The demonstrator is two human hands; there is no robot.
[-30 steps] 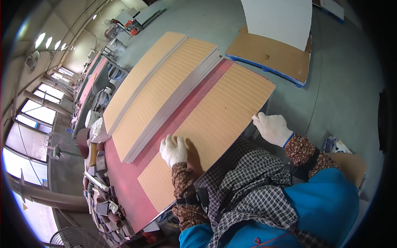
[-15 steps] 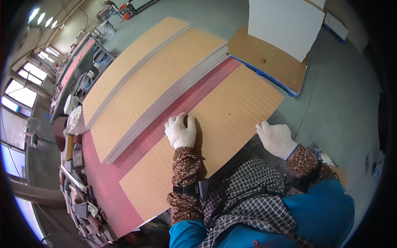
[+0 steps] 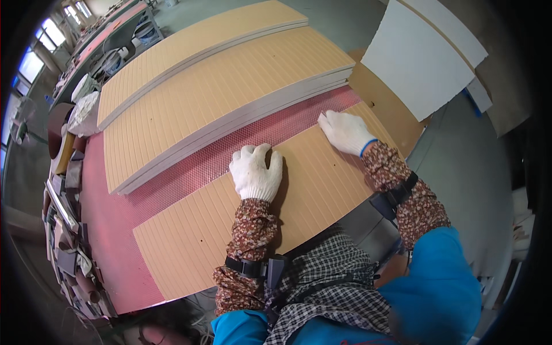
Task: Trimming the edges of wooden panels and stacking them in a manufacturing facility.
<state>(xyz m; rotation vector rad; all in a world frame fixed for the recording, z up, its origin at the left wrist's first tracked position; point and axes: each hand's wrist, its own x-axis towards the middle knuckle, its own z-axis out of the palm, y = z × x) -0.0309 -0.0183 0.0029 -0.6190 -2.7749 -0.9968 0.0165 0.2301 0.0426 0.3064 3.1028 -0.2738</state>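
A tan grooved panel (image 3: 184,244) lies across the near part of the red work table. My left hand (image 3: 253,175), in a white knit glove, rests on its middle with the fingers curled over the far edge and the thumb apart on top. At the same far edge, further right, is my gloved right hand (image 3: 348,133). Its fingers are pinched together at the edge; whatever they hold is hidden or too small to make out. Beyond a strip of red bubbly sheet (image 3: 198,175) stands a stack of similar panels (image 3: 230,95) with pale grey sides.
Another panel stack (image 3: 201,43) lies further back. Along the table's left side sit many scraps and rolls (image 3: 69,247). A white board (image 3: 417,57) rises at the right, above a brown sheet (image 3: 374,115). Grey floor (image 3: 460,161) shows at the right.
My right hand has moved from the panel's near right edge across to its far edge. My left hand still rests at the far edge. The view has shifted.
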